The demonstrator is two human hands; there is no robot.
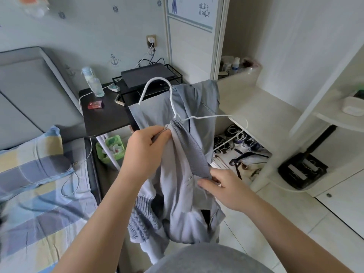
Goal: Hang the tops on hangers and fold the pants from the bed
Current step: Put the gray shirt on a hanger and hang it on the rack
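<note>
Bedroom, pale papered wall at the far side, tiled floor near right.

Left hand (145, 143): fingers curled round a fold of the grey top (177, 194), gripping it at the upper end of the ribbed knit band, just below the neck of the white wire hanger (173, 104).

Right hand (223, 187): lower and nearer, fingers and thumb pinching the lower end of the same band; both forearms raised in front of the person.

The top is held in the air between the hands, clear of the bed; part of it is draped over the hanger, the rest hangs down in loose folds with a zip edge showing; the hanger's hook stands above the cloth and one arm juts out to the right, bare.

Bed (39, 203): near left, checked sheet in blue, yellow and grey; a matching pillow (33, 154) at its far end, a white cable lying across it.

Counter (104, 119): dark, beyond the bed; it carries a clear bottle (92, 83), a red box (95, 105) and a black box (145, 75) on a wire rack; a green bin (112, 148) stands beneath it.

White shelf unit (246, 101): right; shoes (236, 138) lie under its lowest shelf.
</note>
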